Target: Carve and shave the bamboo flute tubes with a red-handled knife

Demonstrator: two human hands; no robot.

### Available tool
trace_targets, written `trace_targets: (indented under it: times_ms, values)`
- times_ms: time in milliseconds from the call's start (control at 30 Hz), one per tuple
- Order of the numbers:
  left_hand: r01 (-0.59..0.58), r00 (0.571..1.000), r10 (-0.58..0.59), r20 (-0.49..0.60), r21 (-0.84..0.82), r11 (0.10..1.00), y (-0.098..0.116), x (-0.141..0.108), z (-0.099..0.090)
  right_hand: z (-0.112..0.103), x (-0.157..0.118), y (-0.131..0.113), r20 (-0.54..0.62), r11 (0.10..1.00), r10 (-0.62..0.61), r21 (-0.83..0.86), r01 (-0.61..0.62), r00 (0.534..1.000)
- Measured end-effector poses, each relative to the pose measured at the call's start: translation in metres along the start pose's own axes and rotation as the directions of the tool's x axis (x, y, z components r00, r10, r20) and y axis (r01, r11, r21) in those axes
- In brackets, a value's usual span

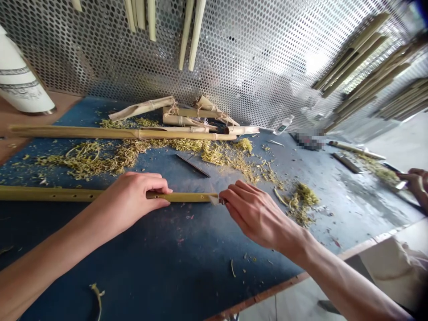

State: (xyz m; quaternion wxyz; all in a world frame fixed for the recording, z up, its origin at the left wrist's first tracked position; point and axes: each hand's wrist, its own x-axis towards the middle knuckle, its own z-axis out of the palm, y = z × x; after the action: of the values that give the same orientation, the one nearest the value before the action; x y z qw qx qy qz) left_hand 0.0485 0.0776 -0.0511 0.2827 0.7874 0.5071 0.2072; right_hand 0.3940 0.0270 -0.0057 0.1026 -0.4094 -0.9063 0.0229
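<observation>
View: head, looking forward and down at 2 bare hands over a work surface.

Left hand (133,200): closed around a drilled bamboo tube (60,194), fingers wrapped over it.

Right hand (254,214): fingers pinched closed on a small pale blade (214,199), whose edge touches the tube.

Tube: lying lengthwise across a blue work mat (167,254), a row of holes along its top.

Mat: strewn with bamboo shavings (83,160), a dark metal rod (193,165), a long bamboo pole (100,132) and twine-tied bamboo pieces (174,113).

Behind: perforated metal sheet (100,53) with hanging bamboo lengths (354,53).

Far right: a co-worker's hand (414,183), holding something too small to tell.
</observation>
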Motion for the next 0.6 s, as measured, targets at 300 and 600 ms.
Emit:
trace_targets:
  times_ms: [300,600]
  values:
    - [-0.006,1.0,0.006,0.005,0.023,1.0,-0.005,0.002,0.0,0.002,0.002,0.004,0.069,0.998,-0.016,-0.056,0.02,0.998]
    - [-0.016,1.0,0.015,0.007,0.017,1.0,-0.002,0.003,-0.002,0.007,0.005,0.012,-0.007,0.993,-0.06,0.105,0.06,0.998]
